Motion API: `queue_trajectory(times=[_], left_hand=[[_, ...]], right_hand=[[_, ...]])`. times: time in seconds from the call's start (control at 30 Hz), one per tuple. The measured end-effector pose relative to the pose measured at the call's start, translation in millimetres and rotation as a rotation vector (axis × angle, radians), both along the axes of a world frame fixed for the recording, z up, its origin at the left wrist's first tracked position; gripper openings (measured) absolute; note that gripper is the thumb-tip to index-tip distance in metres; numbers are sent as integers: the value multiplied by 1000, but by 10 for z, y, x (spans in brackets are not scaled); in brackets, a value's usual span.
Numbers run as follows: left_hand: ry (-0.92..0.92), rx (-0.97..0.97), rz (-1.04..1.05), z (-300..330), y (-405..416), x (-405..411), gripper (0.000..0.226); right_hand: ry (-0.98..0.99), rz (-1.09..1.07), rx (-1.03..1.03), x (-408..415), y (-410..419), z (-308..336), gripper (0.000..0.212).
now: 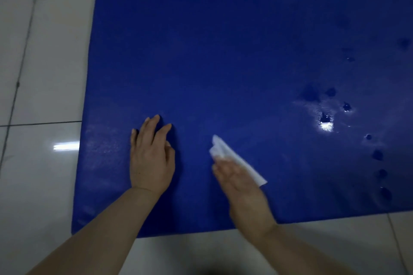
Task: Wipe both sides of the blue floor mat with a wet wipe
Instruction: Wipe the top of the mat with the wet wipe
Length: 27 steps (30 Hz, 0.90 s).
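Note:
The blue floor mat (pixel 234 56) lies flat on the tiled floor and fills most of the view. My left hand (pixel 152 156) rests flat on its near left part, fingers straight and spread. To its right, my right hand (pixel 241 187) presses a white wet wipe (pixel 225 152) onto the mat with straight fingers; the hand is motion-blurred. The wipe sticks out beyond the fingertips and to the right of the hand. Dark wet spots and a bright glare (pixel 326 124) mark the mat's right part.
Glossy white floor tiles (pixel 40 51) with dark grout lines surround the mat on the left, far and near sides. The mat's right end runs out of the frame. A light reflection (pixel 66 147) shows on the tile beside the mat's left edge.

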<state>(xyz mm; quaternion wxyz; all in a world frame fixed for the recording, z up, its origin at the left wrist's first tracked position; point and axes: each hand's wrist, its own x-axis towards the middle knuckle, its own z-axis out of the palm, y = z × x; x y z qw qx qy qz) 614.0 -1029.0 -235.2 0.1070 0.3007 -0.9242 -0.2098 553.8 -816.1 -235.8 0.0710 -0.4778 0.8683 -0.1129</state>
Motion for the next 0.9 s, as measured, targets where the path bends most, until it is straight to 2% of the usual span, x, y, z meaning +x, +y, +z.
queue_trajectory(times=[0.07, 0.13, 0.2, 0.3, 0.37, 0.43, 0.47, 0.5, 0.57, 0.63, 0.67, 0.7, 0.8, 0.87, 0.9], left_hand=[[7, 10, -2, 4, -6, 4, 41], [15, 1, -10, 36, 21, 55, 40], [5, -37, -2, 67, 76, 151, 35], [-31, -59, 43, 61, 127, 305, 33], [-43, -38, 50, 41, 106, 344, 41], [-44, -20, 52, 25, 79, 348, 45], [-39, -14, 53, 21, 75, 348, 45], [-30, -9, 52, 24, 79, 348, 43], [-3, -14, 50, 23, 76, 353, 36], [9, -17, 53, 11, 71, 364, 37], [10, -14, 51, 9, 71, 362, 38], [9, -16, 52, 13, 73, 358, 37], [-9, -10, 60, 36, 74, 357, 39], [-6, -4, 54, 33, 70, 363, 39], [-5, -2, 53, 31, 70, 366, 39]], right_hand=[[-68, -162, -8, -352, 144, 102, 55], [-64, -311, 0, -570, 244, 131, 60], [-17, -321, -58, -462, 204, 93, 59], [-56, -289, -178, 180, -96, 171, 35], [147, 11, -80, 518, -248, 61, 38], [-3, 178, -77, 549, -319, -70, 48], [34, 236, -62, 423, -347, -96, 54], [32, 216, -68, 224, -335, -143, 56], [16, -55, -79, -237, -315, -83, 53], [0, -291, -73, -464, -378, 24, 60], [61, -256, -73, -401, -412, 40, 54], [146, -133, -46, -241, -440, 37, 48], [75, 251, -6, 403, -234, 42, 55], [22, 273, 0, 411, 2, 116, 57], [27, 199, -5, 312, 134, 122, 58]])
